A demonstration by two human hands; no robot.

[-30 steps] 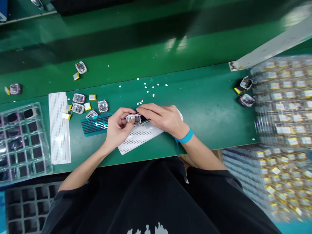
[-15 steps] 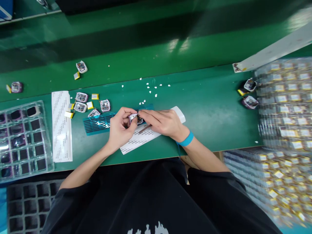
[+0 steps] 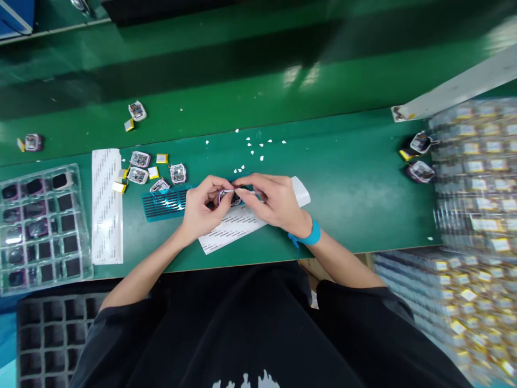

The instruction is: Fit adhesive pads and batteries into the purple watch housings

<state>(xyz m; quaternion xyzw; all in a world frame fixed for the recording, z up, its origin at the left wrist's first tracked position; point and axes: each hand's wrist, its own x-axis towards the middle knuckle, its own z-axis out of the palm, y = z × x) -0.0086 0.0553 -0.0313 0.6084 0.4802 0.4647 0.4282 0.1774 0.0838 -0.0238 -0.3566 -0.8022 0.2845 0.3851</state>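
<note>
My left hand (image 3: 202, 210) is closed round a small watch case (image 3: 235, 200) whose open back shows electronics. Over the case's right side sits my right hand (image 3: 278, 202), its fingers pinched on a thin tool that looks like tweezers (image 3: 231, 190); the grip hides most of it. Beneath both hands lies a printed white adhesive sheet (image 3: 218, 238). A blue strip with dark bars (image 3: 163, 207) runs out to the left. Several open watch cases (image 3: 178, 173) with yellow-edged batteries (image 3: 162, 158) lie beyond that strip.
A clear tray (image 3: 83, 237) of watch parts stands at left beside a white printed strip (image 3: 107, 210). Small white stickers (image 3: 262, 158) dot the green bench (image 3: 355, 188). Two cases (image 3: 420, 171) lie right, near stacked trays of batteries (image 3: 480, 183). A dark compartment tray (image 3: 54, 339) sits lower left.
My right fingers have drawn up into a pinch, and the thin tool has swung from pointing down over the sheet to the case. My left hand keeps hold of the case.
</note>
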